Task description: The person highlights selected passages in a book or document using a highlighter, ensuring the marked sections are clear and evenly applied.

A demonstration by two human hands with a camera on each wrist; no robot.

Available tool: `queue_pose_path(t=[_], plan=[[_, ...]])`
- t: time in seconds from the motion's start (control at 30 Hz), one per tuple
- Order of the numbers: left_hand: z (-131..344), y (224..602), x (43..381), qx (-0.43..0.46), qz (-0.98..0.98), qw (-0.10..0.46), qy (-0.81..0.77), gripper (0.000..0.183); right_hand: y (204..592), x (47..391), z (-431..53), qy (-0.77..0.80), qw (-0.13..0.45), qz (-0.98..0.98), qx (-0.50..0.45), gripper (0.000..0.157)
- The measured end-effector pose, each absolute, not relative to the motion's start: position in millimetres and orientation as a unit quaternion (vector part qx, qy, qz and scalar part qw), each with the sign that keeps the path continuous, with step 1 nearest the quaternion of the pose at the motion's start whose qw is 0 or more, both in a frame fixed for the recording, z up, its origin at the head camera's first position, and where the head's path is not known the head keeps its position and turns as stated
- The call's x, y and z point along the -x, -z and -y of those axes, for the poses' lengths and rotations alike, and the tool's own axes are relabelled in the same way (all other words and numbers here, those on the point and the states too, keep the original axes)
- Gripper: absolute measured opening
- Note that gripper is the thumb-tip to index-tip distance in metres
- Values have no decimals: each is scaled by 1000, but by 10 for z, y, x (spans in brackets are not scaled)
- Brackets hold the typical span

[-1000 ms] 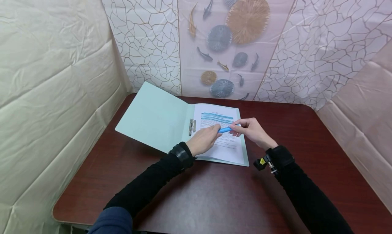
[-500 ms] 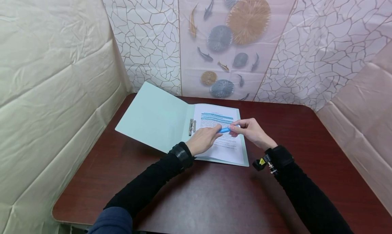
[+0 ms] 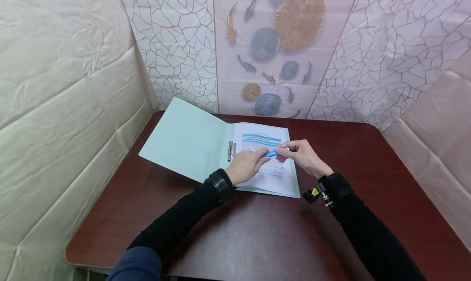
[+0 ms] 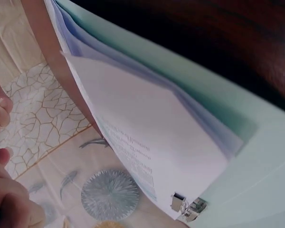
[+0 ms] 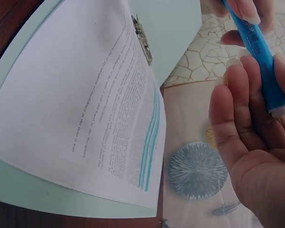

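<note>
A blue highlighter (image 3: 272,153) is held between my two hands over an open folder (image 3: 184,142). My left hand (image 3: 245,165) grips one end of it, and my right hand (image 3: 304,156) pinches the other between thumb and fingers. Seen from the right wrist, the highlighter (image 5: 263,71) has a white end lying by the right palm, with small lettering on its blue barrel. Printed sheets (image 3: 270,180) lie in the folder under the hands, several lines near the top marked in blue. The left hand hides part of the page in the head view.
A metal clip (image 3: 231,151) at the folder's spine holds the sheets. The pale green cover is spread out to the left on the dark red-brown table (image 3: 235,236). Patterned cloth (image 3: 176,48) hangs behind the table, and plain fabric closes in both sides.
Both hands stay on the highlighter, a little closer together along it than before. The folder and sheets lie as they did; the head view has shifted slightly.
</note>
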State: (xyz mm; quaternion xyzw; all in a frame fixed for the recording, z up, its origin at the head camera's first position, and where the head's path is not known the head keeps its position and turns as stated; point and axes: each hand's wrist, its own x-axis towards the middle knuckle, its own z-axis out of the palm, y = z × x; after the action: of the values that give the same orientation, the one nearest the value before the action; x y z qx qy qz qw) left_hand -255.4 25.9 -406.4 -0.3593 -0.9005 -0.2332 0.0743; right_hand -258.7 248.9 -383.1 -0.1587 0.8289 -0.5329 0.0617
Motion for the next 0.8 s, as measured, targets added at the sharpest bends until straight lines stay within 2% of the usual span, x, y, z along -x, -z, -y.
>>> queue_pose_path(t=[0.17, 0.5, 0.8], plan=[[-253, 4076, 2583, 359, 897, 62, 250, 27, 3818, 2594, -2486, 516, 63, -841, 149, 38], [-252, 4031, 2613, 351, 907, 43, 229, 27, 3793, 2610, -2439, 488, 58, -859, 145, 31], [-261, 4073, 2587, 364, 897, -5, 251, 22, 3789, 2594, -2451, 481, 60, -863, 143, 32]])
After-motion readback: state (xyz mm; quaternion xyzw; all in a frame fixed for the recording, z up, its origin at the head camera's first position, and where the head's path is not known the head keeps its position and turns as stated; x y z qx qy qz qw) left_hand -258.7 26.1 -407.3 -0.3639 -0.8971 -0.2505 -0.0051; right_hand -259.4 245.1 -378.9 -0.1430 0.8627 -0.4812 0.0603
